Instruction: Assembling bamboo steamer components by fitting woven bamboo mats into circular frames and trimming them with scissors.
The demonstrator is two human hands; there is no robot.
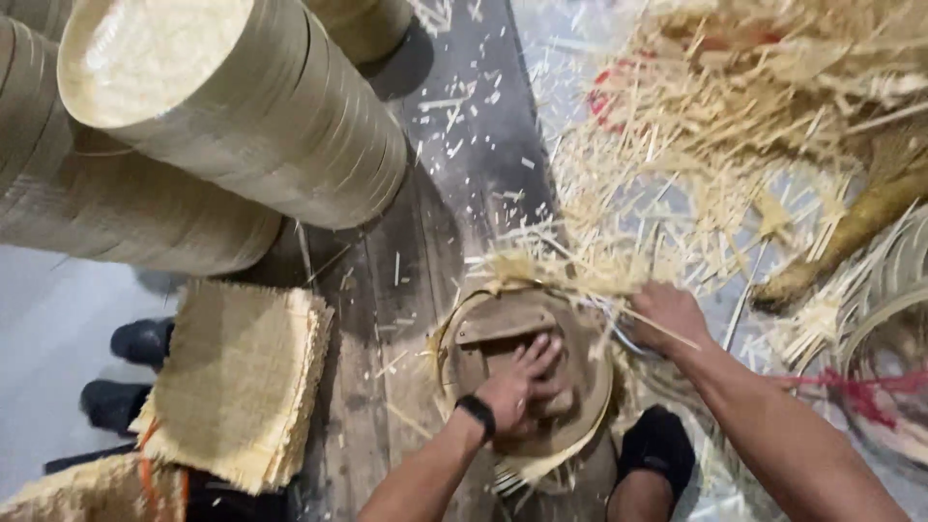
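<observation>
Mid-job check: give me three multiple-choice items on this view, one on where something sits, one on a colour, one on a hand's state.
1. Where is the stack of square woven mats?
A. On the round form
B. Left of the round form
C. Among the trimmings

2. What colour is the wristband?
A. Black
B. Red
C. White

3. How is the left hand?
A. Lifted clear
B. Gripping a mat
C. Pressed flat on the wooden disc

Answers: B, the mats lie left of it on the planks; A, the band is dark black; C, its fingers spread on the disc.
</observation>
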